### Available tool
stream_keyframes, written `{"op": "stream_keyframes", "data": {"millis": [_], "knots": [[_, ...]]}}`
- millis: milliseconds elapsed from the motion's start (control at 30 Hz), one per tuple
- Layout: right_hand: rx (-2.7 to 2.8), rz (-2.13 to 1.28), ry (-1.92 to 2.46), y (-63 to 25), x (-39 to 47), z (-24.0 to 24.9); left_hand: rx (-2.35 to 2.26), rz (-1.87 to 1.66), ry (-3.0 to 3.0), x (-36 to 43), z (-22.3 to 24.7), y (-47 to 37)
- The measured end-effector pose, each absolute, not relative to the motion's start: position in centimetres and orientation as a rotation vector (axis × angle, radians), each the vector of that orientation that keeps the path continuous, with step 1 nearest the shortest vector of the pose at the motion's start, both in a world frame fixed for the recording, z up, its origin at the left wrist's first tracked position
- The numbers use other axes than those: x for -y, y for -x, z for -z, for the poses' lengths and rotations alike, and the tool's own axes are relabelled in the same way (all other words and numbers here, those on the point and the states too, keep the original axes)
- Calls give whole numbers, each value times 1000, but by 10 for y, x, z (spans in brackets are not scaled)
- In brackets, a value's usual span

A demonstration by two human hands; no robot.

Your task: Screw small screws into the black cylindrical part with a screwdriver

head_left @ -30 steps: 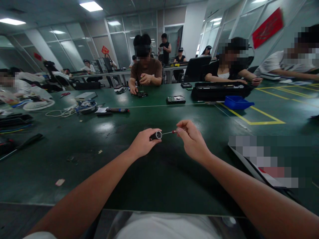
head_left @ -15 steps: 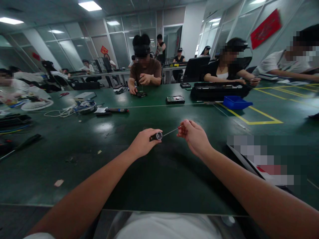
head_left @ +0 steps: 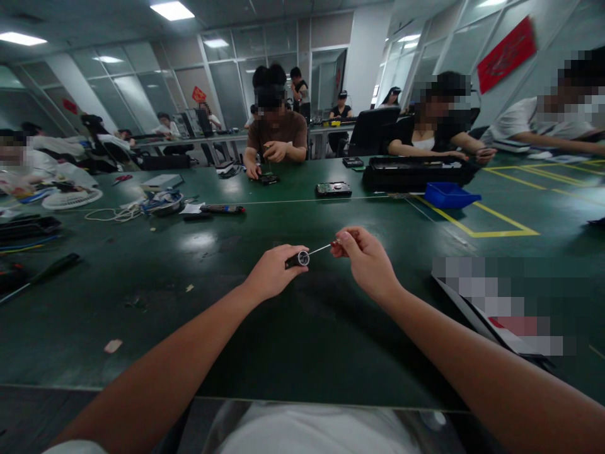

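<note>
My left hand (head_left: pixel 274 271) is closed around a short black cylinder, which looks like a flashlight (head_left: pixel 297 259), its silver-rimmed round end turned to the right. Between the fingers of my right hand (head_left: pixel 366 255) is a thin screwdriver (head_left: pixel 320 250) with a reddish handle mostly covered by the fingers. Its metal shaft points left and its tip is at the rimmed end of the cylinder; I cannot tell how far inside it reaches. Both hands are above the green table (head_left: pixel 302 340).
A hard drive (head_left: pixel 333 189) and a blue bin (head_left: pixel 451 195) lie farther across. Beyond it a long black casing (head_left: pixel 416 173) sits before a co-worker. Cables (head_left: pixel 163 203) and tools are at left, a long-shafted screwdriver (head_left: pixel 57 266) too. A partly blurred flat item (head_left: pixel 472 309) lies right.
My right hand has moved slightly left, closer to the cylinder, and its grip has turned around the screwdriver handle. The left hand still holds the cylinder almost in place.
</note>
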State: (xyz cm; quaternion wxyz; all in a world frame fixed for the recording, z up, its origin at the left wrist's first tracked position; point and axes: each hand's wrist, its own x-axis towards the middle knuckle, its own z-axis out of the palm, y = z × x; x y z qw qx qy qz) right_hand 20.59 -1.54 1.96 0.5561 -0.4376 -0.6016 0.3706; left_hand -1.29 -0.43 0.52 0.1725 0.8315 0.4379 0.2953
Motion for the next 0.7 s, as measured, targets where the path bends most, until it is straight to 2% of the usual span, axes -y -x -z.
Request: {"op": "stream_keyframes", "data": {"millis": [467,700], "knots": [[1460,-764,1110,-204,20,-25,-1275,-808,-2362,6,-10,11],[1624,-579,1263,-208,28,-33,-1267,-777,-2366,6,-9,11]]}}
